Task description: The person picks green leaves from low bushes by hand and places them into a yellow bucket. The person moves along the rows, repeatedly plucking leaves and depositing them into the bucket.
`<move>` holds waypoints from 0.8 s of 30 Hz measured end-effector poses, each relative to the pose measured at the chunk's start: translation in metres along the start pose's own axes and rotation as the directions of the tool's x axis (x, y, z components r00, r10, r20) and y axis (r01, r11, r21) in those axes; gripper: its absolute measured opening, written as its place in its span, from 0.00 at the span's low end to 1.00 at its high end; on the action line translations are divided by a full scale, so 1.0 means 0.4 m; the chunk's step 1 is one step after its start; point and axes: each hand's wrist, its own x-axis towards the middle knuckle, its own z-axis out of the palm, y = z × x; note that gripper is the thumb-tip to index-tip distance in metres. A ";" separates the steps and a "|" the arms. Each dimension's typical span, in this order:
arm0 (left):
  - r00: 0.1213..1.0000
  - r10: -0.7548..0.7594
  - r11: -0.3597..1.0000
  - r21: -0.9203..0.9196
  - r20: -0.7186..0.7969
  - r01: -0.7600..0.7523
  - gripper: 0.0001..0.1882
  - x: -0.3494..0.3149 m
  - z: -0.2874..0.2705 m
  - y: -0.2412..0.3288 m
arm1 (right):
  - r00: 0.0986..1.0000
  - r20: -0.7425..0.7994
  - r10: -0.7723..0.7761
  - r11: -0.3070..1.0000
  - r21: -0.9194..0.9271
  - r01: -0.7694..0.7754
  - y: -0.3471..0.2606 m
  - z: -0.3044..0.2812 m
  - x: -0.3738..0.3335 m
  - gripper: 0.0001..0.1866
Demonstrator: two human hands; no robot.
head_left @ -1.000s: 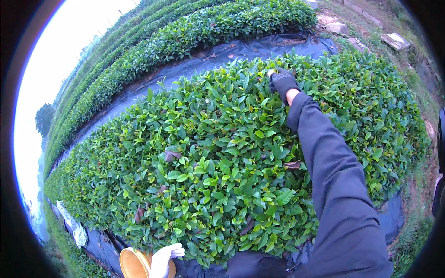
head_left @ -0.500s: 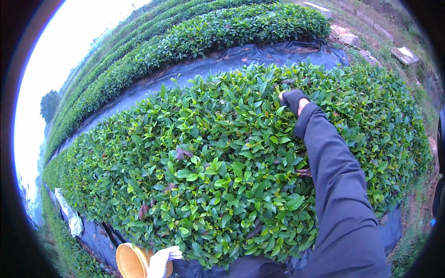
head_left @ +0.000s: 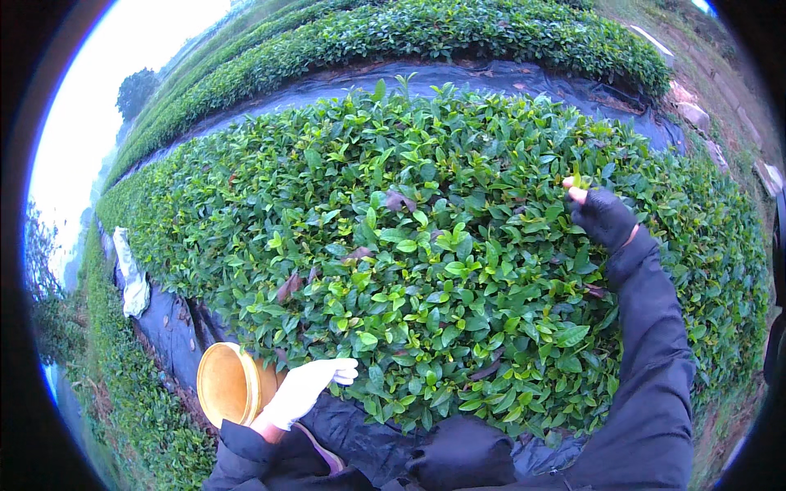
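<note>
My right hand (head_left: 602,214), in a black glove with bare fingertips, is over the far right part of a dense tea hedge (head_left: 442,270). Thumb and forefinger pinch a small yellow-green tea shoot (head_left: 578,181); the other fingers are curled. Lower left, my left hand (head_left: 307,391) wears a white glove and is stretched out flat above the near edge of the hedge, with nothing seen in it. Just left of that hand a yellow bucket (head_left: 214,385) tilts with its mouth toward the left. The hand partly covers the bucket's side, and the bucket's support is hidden.
Dark ground sheeting (head_left: 286,94) runs behind the hedge, and more lies along its near side. Further tea rows (head_left: 491,37) curve away beyond. A whitish sack (head_left: 131,278) lies at the left. Rocks (head_left: 692,114) sit on the bank at the far right. Dry brown leaves (head_left: 400,201) rest on the hedge.
The view has shifted, with the hedge now lower and the left forearm in sight. My right hand has drawn back nearer, and its fingertips with the shoot now show. The left hand reaches further in.
</note>
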 end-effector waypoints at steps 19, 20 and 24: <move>0.972 -0.099 0.986 -0.154 -0.214 0.066 0.21 -0.166 -0.050 -0.039 | 0.887 0.177 -0.427 0.124 -0.960 0.252 0.174 0.496 0.517 0.22; 0.970 -0.103 0.985 -0.161 -0.221 0.068 0.21 -0.180 -0.057 -0.048 | 0.879 0.230 -0.418 -0.023 -0.970 0.243 0.175 0.517 0.530 0.23; 0.964 -0.122 0.980 -0.181 -0.236 0.080 0.21 -0.230 -0.082 -0.076 | 0.959 0.214 -0.187 -0.280 -0.947 0.156 0.204 0.558 0.571 0.23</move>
